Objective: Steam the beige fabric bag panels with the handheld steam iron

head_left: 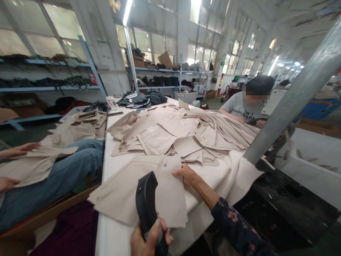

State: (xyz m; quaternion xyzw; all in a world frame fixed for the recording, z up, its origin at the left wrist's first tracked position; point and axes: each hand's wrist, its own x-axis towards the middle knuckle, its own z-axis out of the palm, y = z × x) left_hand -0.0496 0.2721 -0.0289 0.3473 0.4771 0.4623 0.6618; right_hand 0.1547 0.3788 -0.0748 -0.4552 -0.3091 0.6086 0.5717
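Observation:
My left hand (150,236), at the bottom centre, is wrapped round a curved black handheld device (146,197), which stands up over the beige pieces. A beige fabric panel (170,199) with a small metal fitting near its top lies on other flat panels (119,190). At that panel's upper right edge, my right hand (188,175) grips it, one finger lying on its face and the others partly hidden. A dark floral sleeve covers the right forearm. Beyond the hands spreads a heap of beige fabric pieces (165,131), some with metal parts.
A slanted metal post (290,89) rises at the right, near a black surface (293,202). Another person's hands (26,147) hold beige fabric at the left. Across the white table (106,227) a person (247,103) sits. Dark bundles (138,99) lie at the far end.

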